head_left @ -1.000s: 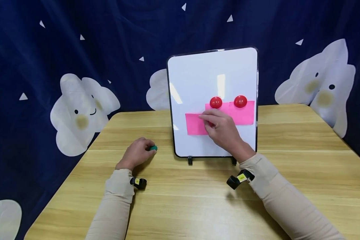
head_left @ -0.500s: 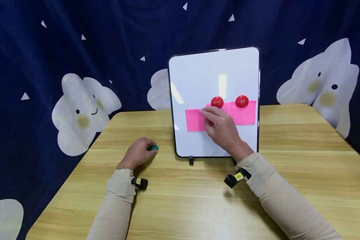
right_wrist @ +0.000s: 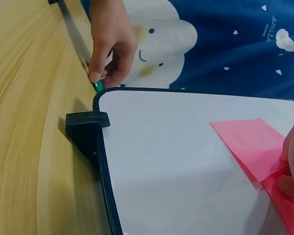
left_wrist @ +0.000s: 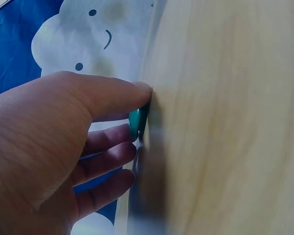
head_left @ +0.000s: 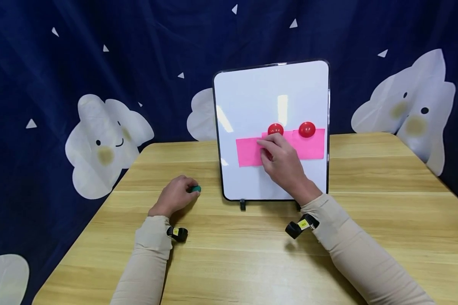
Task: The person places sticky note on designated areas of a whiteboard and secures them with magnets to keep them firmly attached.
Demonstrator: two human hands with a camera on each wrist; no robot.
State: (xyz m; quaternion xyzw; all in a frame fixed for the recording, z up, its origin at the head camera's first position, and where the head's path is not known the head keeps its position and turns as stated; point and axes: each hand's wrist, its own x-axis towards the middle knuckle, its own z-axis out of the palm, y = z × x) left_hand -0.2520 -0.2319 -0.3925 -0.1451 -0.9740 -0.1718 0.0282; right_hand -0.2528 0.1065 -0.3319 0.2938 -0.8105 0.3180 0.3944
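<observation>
Step in hand: positioning a pink paper strip [head_left: 249,152] on the upright whiteboard [head_left: 271,97]. Right hand [head_left: 282,163] presses it flat, fingers fairly straight. Strip's long axis horizontal, free end pointing left, overlapping a second strip [head_left: 309,144] under two red magnets [head_left: 307,129]. Left hand [head_left: 174,195] pinches a green magnet [head_left: 195,189] on the table [head_left: 229,254]. Next move likely calls for lifting that magnet onto the strip.

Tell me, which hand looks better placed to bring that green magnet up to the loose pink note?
Probably the left hand: it already pinches the green magnet on the table, while the right hand presses the pink note against the whiteboard.
</observation>
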